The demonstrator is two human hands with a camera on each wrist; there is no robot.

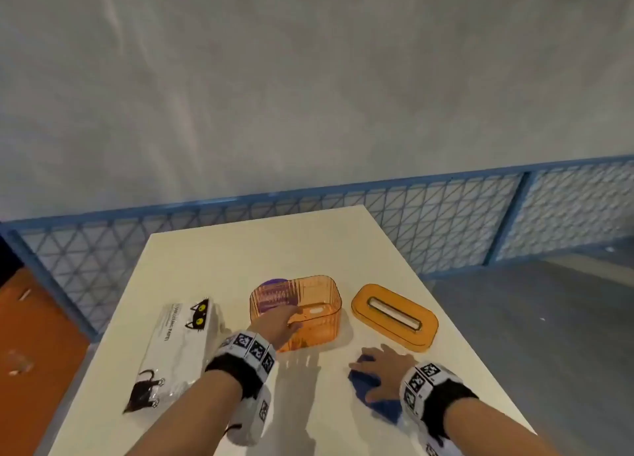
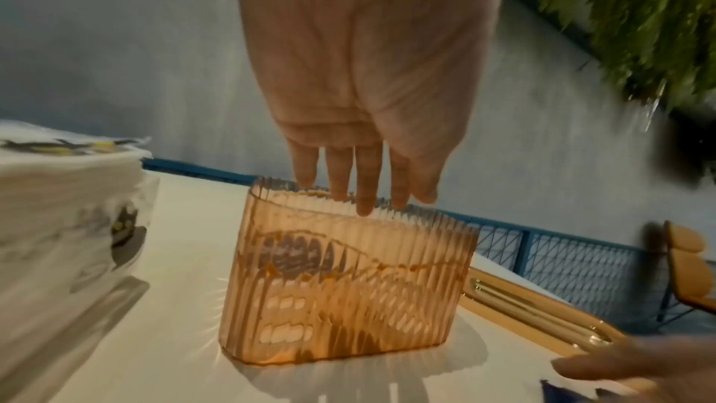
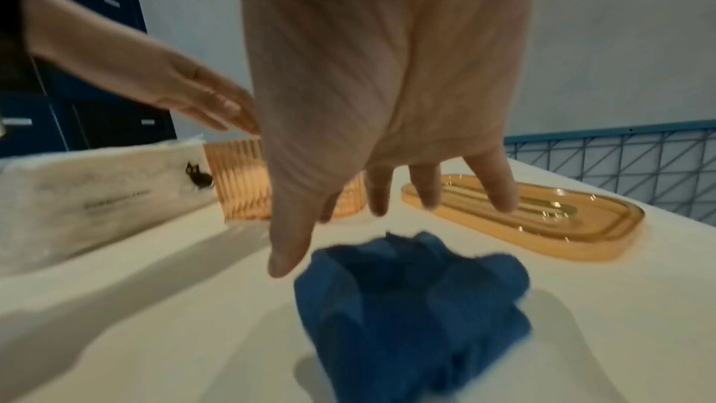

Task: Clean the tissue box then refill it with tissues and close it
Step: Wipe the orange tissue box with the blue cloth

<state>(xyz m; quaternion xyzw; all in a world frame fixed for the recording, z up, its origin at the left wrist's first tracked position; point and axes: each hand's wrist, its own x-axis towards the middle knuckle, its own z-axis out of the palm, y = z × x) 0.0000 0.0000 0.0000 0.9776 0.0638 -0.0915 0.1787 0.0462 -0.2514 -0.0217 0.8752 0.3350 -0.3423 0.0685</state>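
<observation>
The orange ribbed tissue box stands open-topped in the middle of the white table. Its orange slotted lid lies flat to the right. A tissue pack with a black cat print lies to the left. My left hand reaches to the box's near rim; in the left wrist view its straight fingers touch the rim of the box. My right hand is spread over a crumpled blue cloth; its fingers are straight above the cloth, gripping nothing.
A purple round object shows behind the box, seen partly through its wall. A blue mesh fence runs past the table's far edge. The table's right edge lies close beyond the lid. An orange chair stands off the table.
</observation>
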